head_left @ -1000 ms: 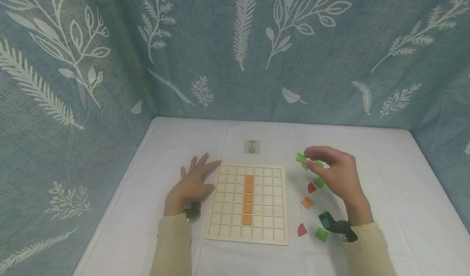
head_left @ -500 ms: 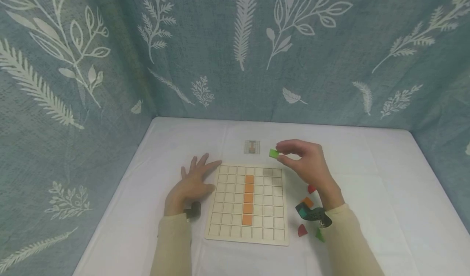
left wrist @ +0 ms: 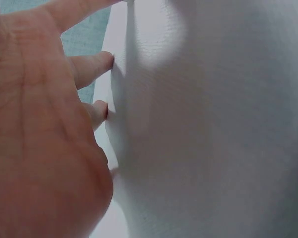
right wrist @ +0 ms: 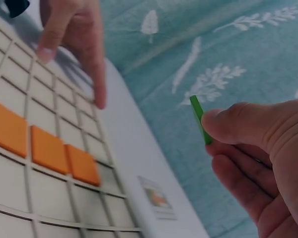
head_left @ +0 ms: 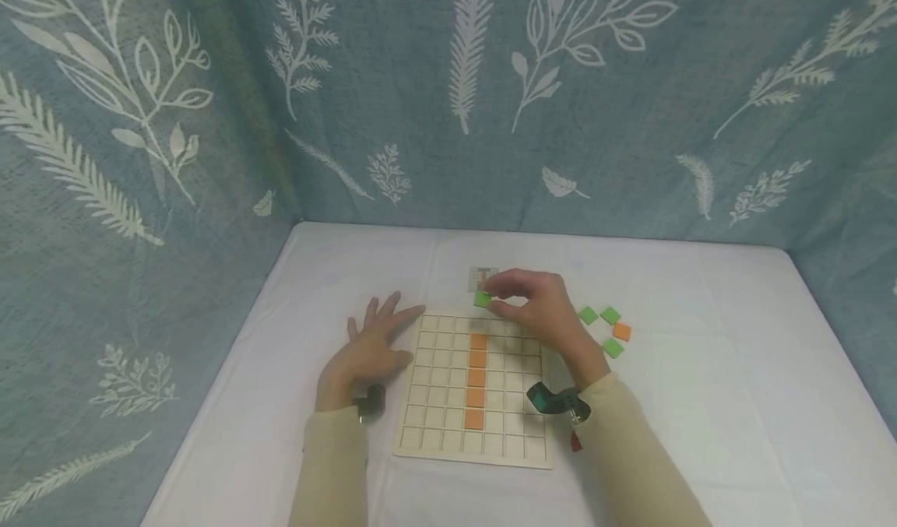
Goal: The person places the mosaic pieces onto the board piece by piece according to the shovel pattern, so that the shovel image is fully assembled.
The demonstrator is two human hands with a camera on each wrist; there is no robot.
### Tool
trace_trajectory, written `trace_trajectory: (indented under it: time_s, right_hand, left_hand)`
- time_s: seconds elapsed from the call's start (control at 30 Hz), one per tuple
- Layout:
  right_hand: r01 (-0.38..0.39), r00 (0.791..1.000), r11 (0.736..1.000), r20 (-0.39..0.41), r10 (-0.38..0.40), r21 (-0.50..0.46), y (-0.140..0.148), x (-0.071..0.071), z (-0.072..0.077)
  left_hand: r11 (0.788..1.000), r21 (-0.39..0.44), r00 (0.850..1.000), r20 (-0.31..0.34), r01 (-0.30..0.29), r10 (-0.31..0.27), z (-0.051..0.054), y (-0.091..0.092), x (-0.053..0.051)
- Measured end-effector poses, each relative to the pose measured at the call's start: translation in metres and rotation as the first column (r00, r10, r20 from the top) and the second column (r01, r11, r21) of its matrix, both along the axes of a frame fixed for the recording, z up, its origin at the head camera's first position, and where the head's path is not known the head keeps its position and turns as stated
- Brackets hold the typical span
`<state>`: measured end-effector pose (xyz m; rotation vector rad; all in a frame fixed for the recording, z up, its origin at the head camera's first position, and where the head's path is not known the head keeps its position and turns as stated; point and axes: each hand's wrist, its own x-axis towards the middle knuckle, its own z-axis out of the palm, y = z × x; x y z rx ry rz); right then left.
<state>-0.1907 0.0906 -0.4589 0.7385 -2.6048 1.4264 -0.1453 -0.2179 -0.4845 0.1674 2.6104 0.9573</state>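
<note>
A wooden grid board (head_left: 515, 451) lies on the table, with a column of several orange square tiles (head_left: 476, 377) in its middle. Between thumb and fingertips my right hand (head_left: 543, 309) pinches a green square tile (head_left: 482, 299), held above the board's far edge. The right wrist view shows that green tile (right wrist: 200, 120) edge-on, clear of the board. My left hand (head_left: 367, 348) rests at the board's left side with fingers spread; its index finger and thumb reach the board's edge. In the left wrist view the palm (left wrist: 39, 129) holds nothing.
Beyond the board lies a small picture card (head_left: 478, 279), partly covered by the right hand. To the right are several loose tiles, among them a green tile (head_left: 613, 348) and an orange tile (head_left: 621, 331). A red piece (head_left: 576, 441) shows beside the right sleeve.
My right hand has carried the green tile leftward from the loose pieces to the board's far edge, near the card. The left hand has stayed in place.
</note>
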Motion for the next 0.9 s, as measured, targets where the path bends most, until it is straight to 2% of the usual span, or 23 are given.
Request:
trace_trajectory:
  time_s: [0.2,0.57,0.67,0.9]
  right_hand:
    - [-0.003,0.998,0.999,0.058,0.000,0.042,-0.012,-0.003,-0.019]
    - [-0.012,0.987,0.998,0.162,0.002,0.057,-0.029,0.001,-0.038]
    - [-0.016,0.986,0.997,0.167,0.003,0.077,-0.033,0.002,-0.041]
    - [-0.033,0.993,0.988,0.115,0.015,0.153,-0.037,0.002,-0.048]
  left_hand:
    - [1.000,-0.013,1.000,-0.003,-0.010,0.010,0.000,0.001,0.000]
    - [1.000,0.004,1.000,-0.010,-0.009,0.009,0.000,0.001,0.000]
    - [1.000,-0.003,1.000,-0.005,-0.001,0.001,-0.002,-0.001,-0.001]
    - [1.000,-0.009,1.000,-0.001,0.002,-0.002,-0.004,-0.002,-0.002]
